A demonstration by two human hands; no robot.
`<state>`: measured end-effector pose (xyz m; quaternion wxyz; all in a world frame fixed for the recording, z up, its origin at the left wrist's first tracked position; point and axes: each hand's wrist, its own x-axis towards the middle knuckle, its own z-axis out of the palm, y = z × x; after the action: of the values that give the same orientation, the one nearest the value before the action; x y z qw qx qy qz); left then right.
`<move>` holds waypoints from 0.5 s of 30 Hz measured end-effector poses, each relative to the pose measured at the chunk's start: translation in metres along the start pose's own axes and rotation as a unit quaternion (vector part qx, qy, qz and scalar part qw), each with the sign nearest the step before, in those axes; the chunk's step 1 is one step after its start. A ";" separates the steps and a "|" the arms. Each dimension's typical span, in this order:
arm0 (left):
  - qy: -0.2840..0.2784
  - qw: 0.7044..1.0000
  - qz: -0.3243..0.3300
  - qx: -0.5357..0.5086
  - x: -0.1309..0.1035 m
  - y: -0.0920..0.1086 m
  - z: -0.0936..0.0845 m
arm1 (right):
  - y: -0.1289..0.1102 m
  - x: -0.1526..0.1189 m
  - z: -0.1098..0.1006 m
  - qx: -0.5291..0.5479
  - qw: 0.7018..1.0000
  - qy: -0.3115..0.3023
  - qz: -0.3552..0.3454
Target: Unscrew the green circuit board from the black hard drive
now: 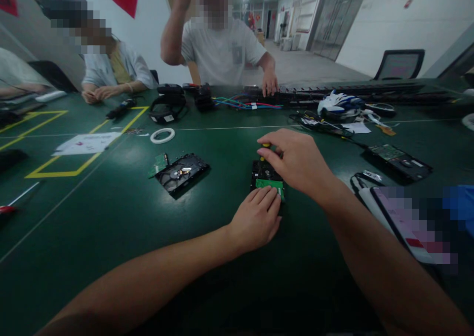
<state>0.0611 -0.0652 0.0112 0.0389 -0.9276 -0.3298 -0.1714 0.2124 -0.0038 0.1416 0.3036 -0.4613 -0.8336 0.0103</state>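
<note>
A hard drive (259, 170) with a green circuit board lies on the table in front of me. My left hand (257, 220) is closed over its near end, fingers on the board, steadying it against the table. My right hand (296, 161) pinches a small screwdriver with a yellow handle (266, 145), held upright over the drive's far part. The screwdriver's tip is too small to make out. Left of these, an opened hard drive (181, 173) shows its inner parts, and a loose green circuit board (159, 165) touches its far left side.
Nearby are a white tape roll (163, 135), another hard drive (398, 161), a phone (403, 222) and white-blue gloves (338, 104). A red-handled screwdriver (18, 203) lies far left. Cables (244, 103) run along the back, where two people (222, 45) sit opposite.
</note>
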 end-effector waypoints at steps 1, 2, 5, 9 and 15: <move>0.001 1.000 0.000 0.001 0.000 0.000 -0.001 | 0.000 0.000 0.000 0.005 1.000 0.000 0.000; 0.002 1.000 0.001 0.001 0.000 0.000 -0.001 | 0.000 -0.001 0.000 0.012 1.000 0.001 0.003; 0.003 1.000 0.003 -0.001 0.000 0.000 -0.002 | -0.002 -0.002 -0.001 0.033 0.999 -0.003 0.026; 0.004 1.000 0.002 0.000 -0.001 -0.001 -0.001 | -0.004 -0.003 -0.003 0.035 0.999 -0.019 0.024; 0.007 1.000 0.006 0.001 -0.001 -0.001 0.000 | 0.001 -0.001 -0.002 -0.001 1.000 0.001 0.014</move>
<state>0.0601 -0.0649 0.0109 0.0434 -0.9282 -0.3243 -0.1771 0.2146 -0.0041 0.1427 0.3039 -0.4733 -0.8267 0.0131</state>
